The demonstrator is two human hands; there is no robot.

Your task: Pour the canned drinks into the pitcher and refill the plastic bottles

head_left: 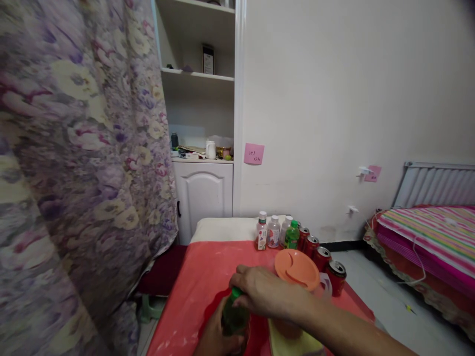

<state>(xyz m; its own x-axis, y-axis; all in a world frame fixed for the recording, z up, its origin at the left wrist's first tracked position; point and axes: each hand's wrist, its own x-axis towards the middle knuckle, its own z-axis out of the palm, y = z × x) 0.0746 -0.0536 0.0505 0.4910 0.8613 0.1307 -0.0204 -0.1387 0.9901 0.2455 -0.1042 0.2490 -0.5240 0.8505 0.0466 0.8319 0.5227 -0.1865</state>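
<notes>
A green plastic bottle [234,317] stands near the front of the red-covered table [196,277]. Wrapped round its body is my left hand [217,333], partly cut off by the lower edge. My right hand [256,289] reaches across from the right, its fingers closed on the bottle's green cap. Just beyond my right wrist sits an orange lid [297,269] on a clear pitcher, whose handle [326,286] shows at the right. A yellow cloth [293,341] lies under my right forearm.
At the table's back stand several bottles, including a clear one with a red label [261,232] and a green one [292,236]. Red cans [336,278] line the right edge. A flowered curtain [92,173] hangs at left; a bed [426,237] is at right.
</notes>
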